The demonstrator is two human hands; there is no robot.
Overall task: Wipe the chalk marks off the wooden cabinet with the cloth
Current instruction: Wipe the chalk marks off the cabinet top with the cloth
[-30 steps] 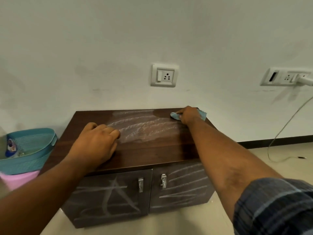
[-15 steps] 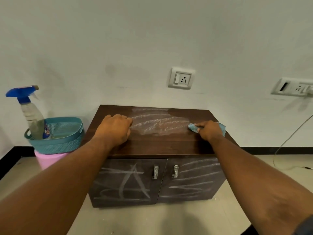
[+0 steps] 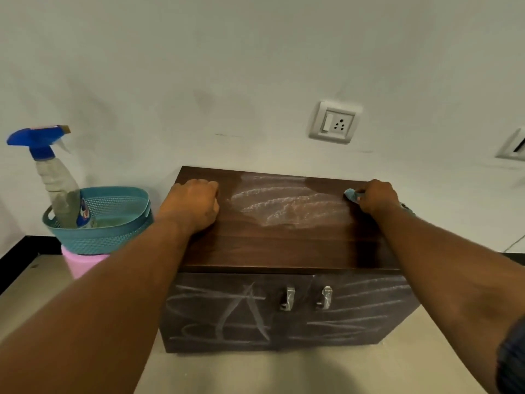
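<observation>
At the left of the frame a spray bottle [image 3: 58, 191] stands in a teal basket [image 3: 113, 226] on a pink tub [image 3: 82, 264], on the floor beside the cabinet [image 3: 284, 251]. Next comes the left hand [image 3: 193, 204], curled into a loose fist with nothing in it, resting knuckles-down on the left part of the cabinet top. In the centre of the frame a smeared patch of chalk marks [image 3: 287, 204] covers the middle of the top. More chalk lines cross both doors [image 3: 247, 314] lower down. At centre right the right hand [image 3: 376, 196] is closed around the blue cloth [image 3: 351, 194], pressed to the top just right of the smear.

To do this stroke well, I would flatten the cloth under the palm, press firmly and draw it leftward in overlapping passes through the smear, keeping the left hand bracing the cabinet.
</observation>
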